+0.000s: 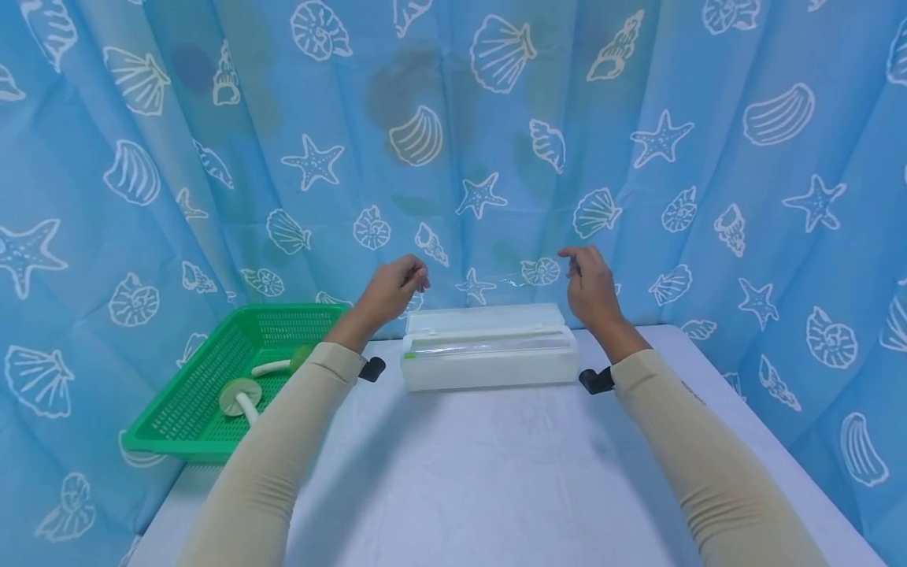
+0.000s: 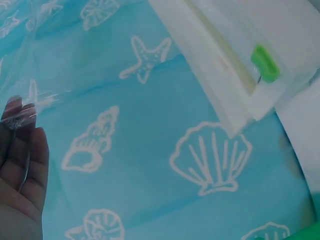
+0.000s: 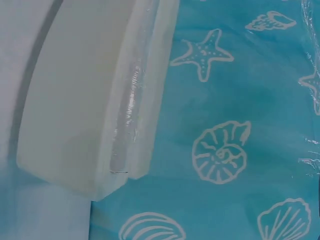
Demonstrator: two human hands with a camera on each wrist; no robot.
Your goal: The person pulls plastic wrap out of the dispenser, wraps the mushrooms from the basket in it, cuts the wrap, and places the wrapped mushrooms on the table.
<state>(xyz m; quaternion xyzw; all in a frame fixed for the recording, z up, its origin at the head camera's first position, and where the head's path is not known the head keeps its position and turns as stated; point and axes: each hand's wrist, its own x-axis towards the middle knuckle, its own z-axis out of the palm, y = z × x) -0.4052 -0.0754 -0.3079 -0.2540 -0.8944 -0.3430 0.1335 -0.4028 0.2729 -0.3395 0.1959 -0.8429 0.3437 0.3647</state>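
A sheet of clear plastic wrap (image 1: 509,281) spans the space between both hands, above and behind a white wrap dispenser box (image 1: 489,370). My left hand (image 1: 393,287) pinches one side of the film with curled fingers; in the left wrist view the film (image 2: 47,97) lies over its fingertips. At the other side, my right hand (image 1: 591,283) grips the film with its fingers bent and the index finger pointing inward. The box lid stands raised at the back. A green slider (image 2: 266,65) sits at the box's left end. Glossy film (image 3: 132,95) shows along the box's slot.
A green plastic basket (image 1: 191,449) stands at the left, with mushroom-shaped things (image 1: 241,396) inside, pale-stemmed and greenish-capped. The white table (image 1: 482,480) ends just behind the box. A blue curtain (image 1: 453,102) with shell prints hangs behind it and along both sides.
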